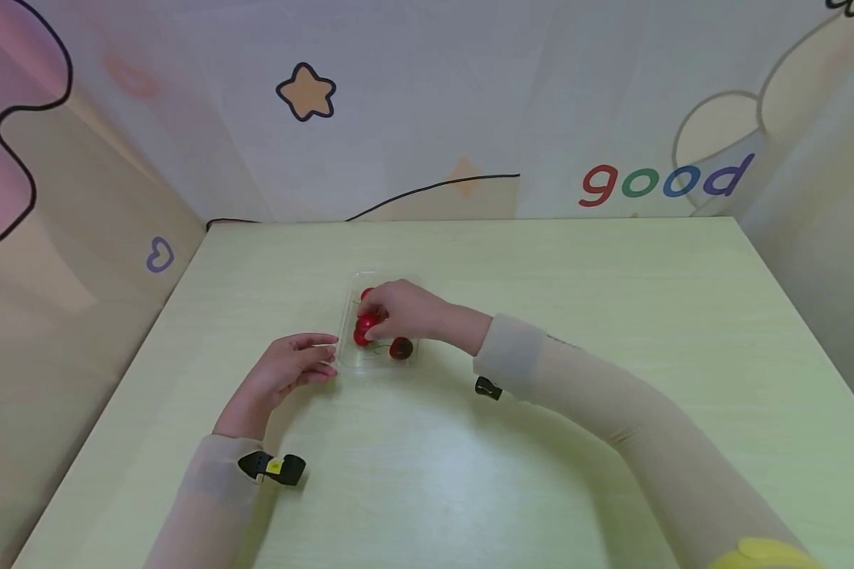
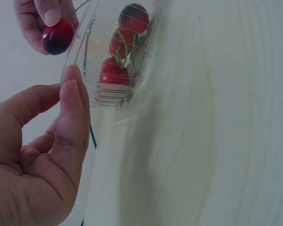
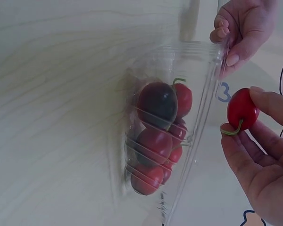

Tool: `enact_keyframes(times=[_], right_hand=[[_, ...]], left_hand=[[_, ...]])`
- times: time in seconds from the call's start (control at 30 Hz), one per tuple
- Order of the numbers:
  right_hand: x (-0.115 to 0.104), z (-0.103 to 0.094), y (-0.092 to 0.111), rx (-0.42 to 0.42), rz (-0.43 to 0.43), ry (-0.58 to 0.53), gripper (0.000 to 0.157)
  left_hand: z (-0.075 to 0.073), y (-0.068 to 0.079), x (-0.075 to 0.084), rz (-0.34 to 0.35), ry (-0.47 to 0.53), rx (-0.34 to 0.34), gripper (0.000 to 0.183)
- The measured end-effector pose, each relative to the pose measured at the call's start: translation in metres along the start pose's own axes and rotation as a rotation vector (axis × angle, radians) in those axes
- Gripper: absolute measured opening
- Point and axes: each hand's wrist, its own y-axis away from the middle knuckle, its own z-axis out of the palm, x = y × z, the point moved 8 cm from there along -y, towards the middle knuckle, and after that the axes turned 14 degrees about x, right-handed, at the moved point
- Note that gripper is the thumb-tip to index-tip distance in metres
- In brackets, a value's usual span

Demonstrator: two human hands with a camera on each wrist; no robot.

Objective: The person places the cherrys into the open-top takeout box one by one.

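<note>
A clear plastic box on the table contains several dark-red cherries, some with green stems. My right hand is over it, pinching one cherry between thumb and fingertips; its short green stem shows in the right wrist view. From the left wrist view this held cherry appears just above the rim, red with a dark underside. My left hand is at the box's left side, fingers mostly extended, fingertips right at the rim. In the head view, my right hand hides part of the box's contents.
The pale wooden table extends around the box on all sides. Behind it stands a printed curtain with a star and the word "good". A dark wrist strap device sits at my left cuff, another device under my right cuff.
</note>
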Motion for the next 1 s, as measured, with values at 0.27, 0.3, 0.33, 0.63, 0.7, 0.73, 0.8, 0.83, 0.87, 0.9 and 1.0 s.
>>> enact_keyframes(times=[0.27,0.3,0.33,0.63,0.7,0.73,0.8,0.83,0.87,0.9,1.0], right_hand=[[-0.002,0.007,-0.001,-0.003,-0.007,0.005,0.035],[-0.002,0.008,-0.001,-0.006,-0.008,0.009,0.035],[-0.002,0.008,-0.001,-0.01,-0.006,0.012,0.036],[0.0,0.02,-0.002,-0.014,-0.013,0.035,0.035],[0.001,0.021,-0.002,-0.016,-0.001,0.029,0.034],[0.001,0.022,-0.001,-0.018,0.005,0.024,0.034],[0.001,0.024,-0.001,-0.022,0.01,0.019,0.033],[0.001,0.025,-0.001,-0.025,0.012,0.018,0.033],[0.001,0.026,-0.001,-0.027,0.014,0.018,0.033],[0.002,0.027,-0.001,-0.028,0.017,0.019,0.034],[0.003,0.029,-0.001,-0.031,0.018,0.032,0.034]], left_hand=[[0.0,-0.001,-0.002,0.006,0.01,-0.004,0.048],[0.0,-0.001,-0.002,0.007,0.013,-0.004,0.048],[0.0,-0.001,-0.002,0.008,0.017,-0.004,0.048],[-0.001,-0.002,-0.002,0.013,0.023,-0.005,0.047],[-0.001,-0.002,-0.002,0.013,0.018,-0.004,0.048],[-0.001,-0.001,-0.001,0.013,0.018,-0.004,0.048],[-0.001,-0.001,-0.001,0.012,0.015,-0.002,0.047],[0.0,-0.001,-0.001,0.012,0.014,-0.002,0.047],[0.0,-0.001,-0.001,0.013,0.012,-0.002,0.047],[0.0,-0.001,-0.001,0.013,0.011,-0.002,0.047],[0.0,-0.001,-0.002,0.015,0.01,-0.004,0.047]])
